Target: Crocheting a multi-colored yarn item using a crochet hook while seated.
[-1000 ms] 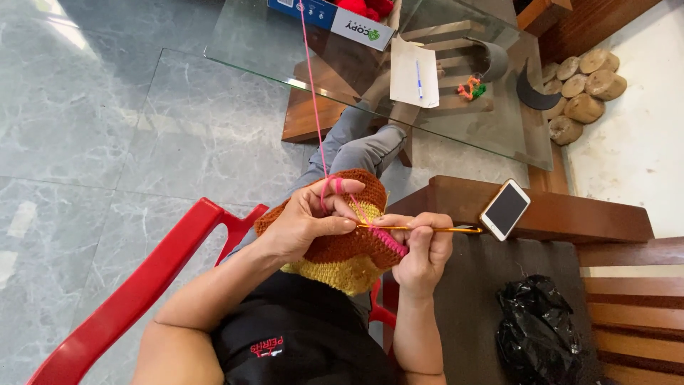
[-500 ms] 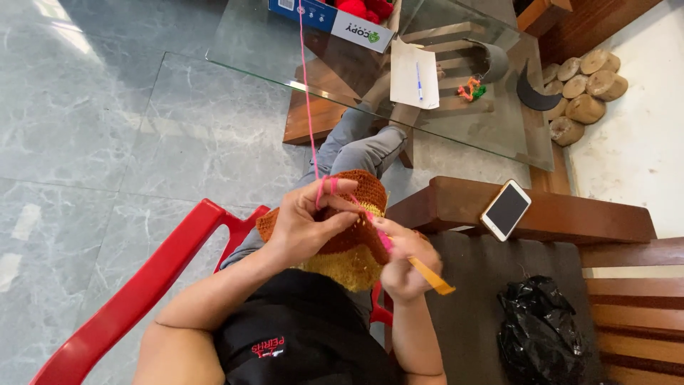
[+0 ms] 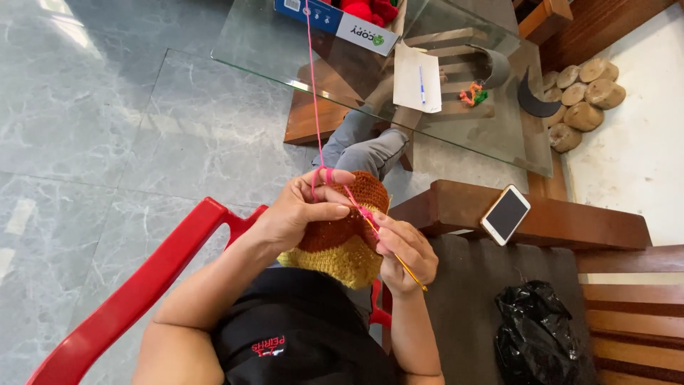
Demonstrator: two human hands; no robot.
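Crochet work [image 3: 340,235], brown above and yellow below, sits on our lap near the middle of the scene, gripped between both hands. Our left hand [image 3: 299,210] closes on its left edge, fingers curled over the brown part, with pink yarn [image 3: 313,107] wrapped round the forefinger and running far up past the glass table [image 3: 456,135]. Our right hand [image 3: 405,253] pinches a yellow hook [image 3: 399,258] in a narrow hold, tip set into the work's right edge, shaft slanting near and right. Left of us stands a red chair [image 3: 153,285]; the grey floor [image 3: 107,142] lies beyond it. On the glass table rest a white paper [image 3: 417,78] with a blue pen [image 3: 422,75], a blue-and-white box [image 3: 342,21] at the far edge, and small orange and green scraps [image 3: 472,94]. To the right, a phone [image 3: 505,214] lies on a wooden armrest [image 3: 563,221]; a black bag [image 3: 538,335] lies near it on the dark seat. Round wood slices [image 3: 581,96] are stacked at far right.
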